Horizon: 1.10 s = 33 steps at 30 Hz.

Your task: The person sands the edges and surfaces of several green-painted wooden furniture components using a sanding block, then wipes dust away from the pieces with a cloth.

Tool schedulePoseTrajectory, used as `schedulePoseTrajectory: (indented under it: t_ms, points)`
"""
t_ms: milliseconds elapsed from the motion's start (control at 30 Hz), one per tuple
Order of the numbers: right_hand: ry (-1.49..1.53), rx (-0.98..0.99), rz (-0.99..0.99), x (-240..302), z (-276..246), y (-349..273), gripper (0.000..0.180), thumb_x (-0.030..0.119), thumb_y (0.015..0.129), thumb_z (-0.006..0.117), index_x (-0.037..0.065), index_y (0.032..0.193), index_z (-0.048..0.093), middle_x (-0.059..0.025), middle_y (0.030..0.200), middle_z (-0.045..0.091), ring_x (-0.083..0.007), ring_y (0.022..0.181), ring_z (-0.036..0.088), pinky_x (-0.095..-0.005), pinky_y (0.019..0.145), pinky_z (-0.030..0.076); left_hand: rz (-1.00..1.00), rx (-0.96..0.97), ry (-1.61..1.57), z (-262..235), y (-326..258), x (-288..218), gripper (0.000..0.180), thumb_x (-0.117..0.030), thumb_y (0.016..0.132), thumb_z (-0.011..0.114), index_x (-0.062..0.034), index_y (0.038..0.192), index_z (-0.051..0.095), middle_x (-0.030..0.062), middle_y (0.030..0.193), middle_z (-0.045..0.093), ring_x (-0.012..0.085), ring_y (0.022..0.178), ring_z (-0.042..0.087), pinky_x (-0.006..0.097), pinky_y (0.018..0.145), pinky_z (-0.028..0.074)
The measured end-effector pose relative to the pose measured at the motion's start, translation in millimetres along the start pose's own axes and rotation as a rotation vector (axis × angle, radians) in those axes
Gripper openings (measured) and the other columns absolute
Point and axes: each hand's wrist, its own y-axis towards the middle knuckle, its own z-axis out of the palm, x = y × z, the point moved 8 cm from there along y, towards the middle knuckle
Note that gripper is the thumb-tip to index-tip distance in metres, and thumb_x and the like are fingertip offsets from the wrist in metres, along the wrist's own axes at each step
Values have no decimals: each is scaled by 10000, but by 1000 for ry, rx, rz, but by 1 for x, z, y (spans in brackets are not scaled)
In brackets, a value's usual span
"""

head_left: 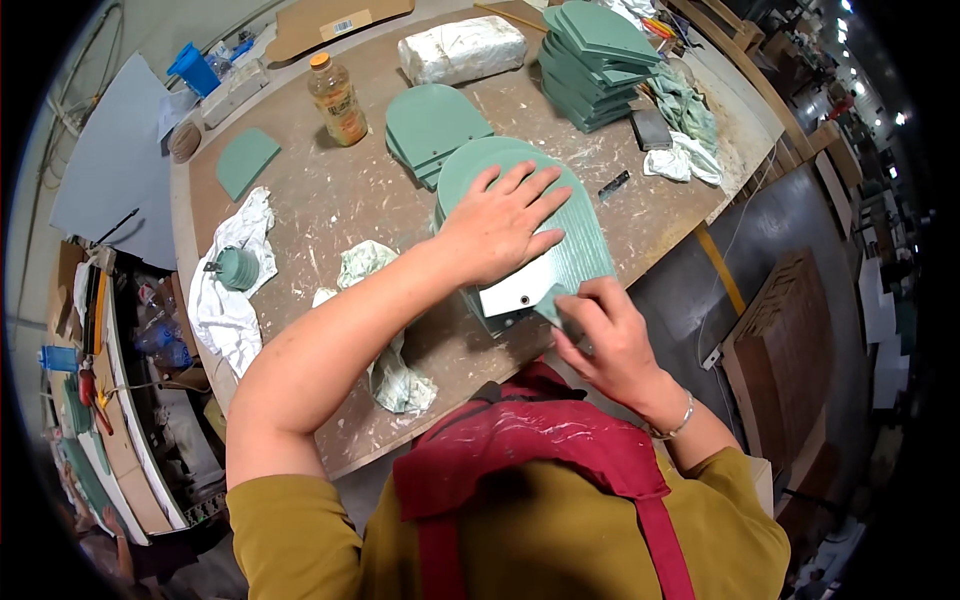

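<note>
Workshop: a wooden bench [330, 200], paint-smeared, is seen from above; dark floor lies to the right, cluttered shelves to the left.
Left hand [500, 225]: laid flat on the top green board [560, 235], fingers spread wide, palm pressing down; nothing is gripped.
Right hand [610, 335]: fingers curled narrow, pinched on a small green pad [553, 303] at the board's near edge; what the pad is cannot be told.
Green board: round-topped, lying flat on a low stack at the bench's near right edge, just in front of the person; a white unpainted strip [520, 292] with a small hole is shown at its near end.
Smaller boards [432, 128]: a short stack of round-topped green pieces, just behind the held board.
Tall stack [595, 55]: green boards piled at the far right of the bench.
Bottle [336, 98]: amber, orange cap, upright, far centre.
White bundle [462, 48]: wrapped block, lying at the far edge.
Rags: one stained cloth [385, 340] beside the left forearm; one white cloth [228, 300] at the left edge with a green round object [238, 268] on it; more cloths [685, 130] far right.
Single green piece [245, 160]: lying flat, far left.
Clothing: mustard shirt, red apron straps, bracelet [675, 425] on the right wrist.
</note>
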Motion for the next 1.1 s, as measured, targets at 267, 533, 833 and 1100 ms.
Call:
schedulePoseTrajectory:
  t_ms: [267, 533, 833, 1100]
  points:
    - [147, 30, -81, 21, 21, 20, 274, 98, 782, 740, 18, 1007, 607, -134, 942, 527, -298, 846, 569, -398, 744, 494, 16, 10, 21, 1, 6, -4, 555, -410, 996, 501, -153, 1484, 438, 91, 1565, 380, 319, 1427, 353, 495, 1158, 275]
    - [-184, -152, 286, -79, -74, -46, 306, 36, 761, 754, 12, 1040, 632, -139, 976, 538, -314, 838, 593, -381, 704, 507, -106, 28, -268, -9, 14, 21, 591, -415, 984, 533, -115, 1482, 428, 165, 1569, 352, 363, 1440, 335, 522, 1169, 267]
    - [640, -234, 481, -119, -60, -42, 291, 18, 854, 711, -9, 1135, 638, -93, 1069, 551, -198, 989, 576, -289, 879, 464, -487, 222, -526, -3, 34, 107, 863, -549, 770, 786, 78, 1313, 547, 256, 1254, 628, 359, 1156, 616, 422, 995, 480]
    - [923, -117, 524, -142, -47, -31, 275, 43, 900, 680, -20, 1163, 630, -71, 1112, 556, -140, 1006, 542, -267, 919, 414, -752, 138, -693, -8, 26, 139, 542, -382, 931, 681, 61, 1235, 615, 170, 1074, 701, 208, 972, 664, 331, 866, 521]
